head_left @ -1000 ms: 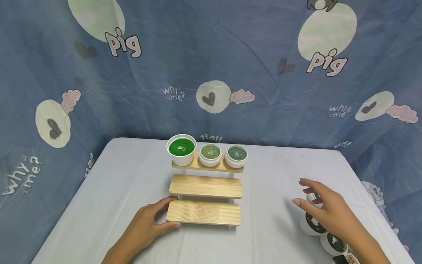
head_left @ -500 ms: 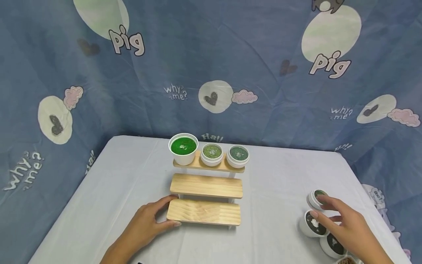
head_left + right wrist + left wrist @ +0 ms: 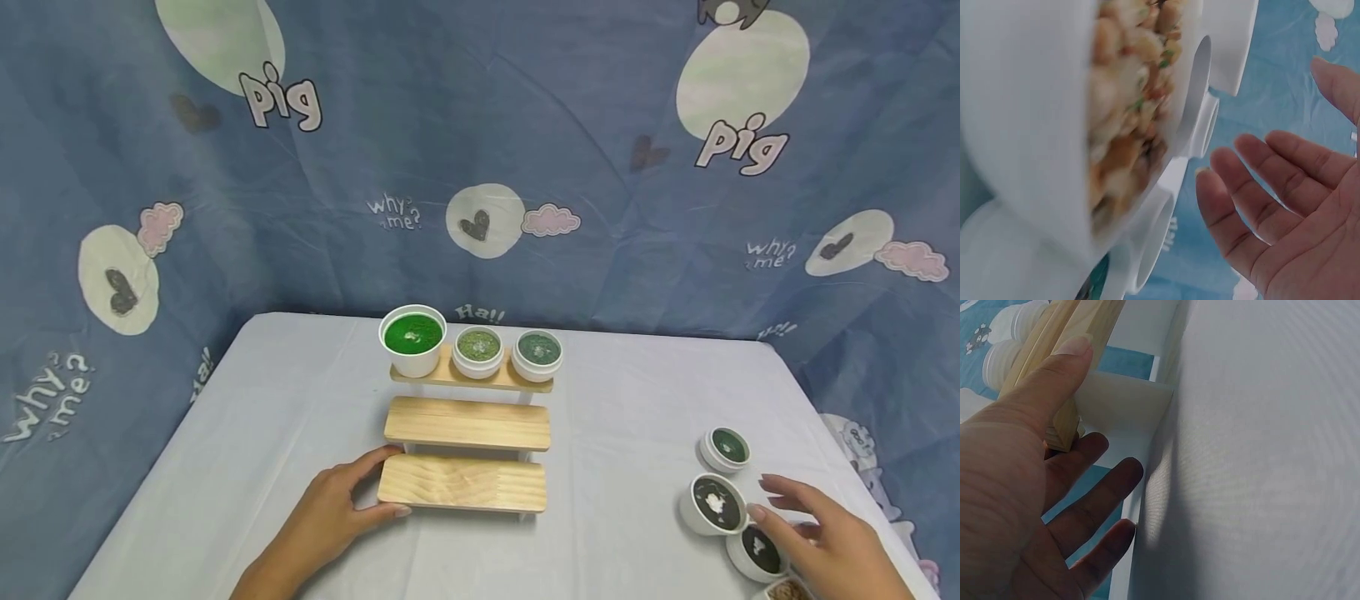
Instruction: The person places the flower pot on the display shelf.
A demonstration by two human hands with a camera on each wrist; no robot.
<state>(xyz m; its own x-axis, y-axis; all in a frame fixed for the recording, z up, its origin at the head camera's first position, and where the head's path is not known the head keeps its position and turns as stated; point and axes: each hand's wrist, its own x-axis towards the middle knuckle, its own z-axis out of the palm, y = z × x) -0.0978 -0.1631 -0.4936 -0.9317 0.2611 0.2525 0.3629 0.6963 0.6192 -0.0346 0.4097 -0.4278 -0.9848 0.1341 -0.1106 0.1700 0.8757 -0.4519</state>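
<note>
My left hand (image 3: 326, 508) holds the left end of the lowest board of a three-tier wooden display stand (image 3: 465, 485), thumb at the front and index finger behind. In the left wrist view the thumb lies on the wooden board (image 3: 1099, 322) while the other fingers extend beside the white support (image 3: 1124, 403). My right hand (image 3: 840, 537), fingers apart and holding nothing, hovers by a white cup with dark contents (image 3: 716, 504) and another dark-filled cup (image 3: 757, 552). A container of brown, nut-like pieces (image 3: 1135, 106) looms close in the right wrist view.
On the top tier stand a bright green cup (image 3: 413, 337), an olive-green cup (image 3: 478, 348) and a grey-green cup (image 3: 537, 353). A small green-filled cup (image 3: 726, 450) stands at right, behind the dark ones. Patterned blue cloth (image 3: 480, 125) surrounds the white table (image 3: 622, 392).
My right hand has moved down and to the right over the cups, uncovering the small green-filled cup. My left hand stays on the stand.
</note>
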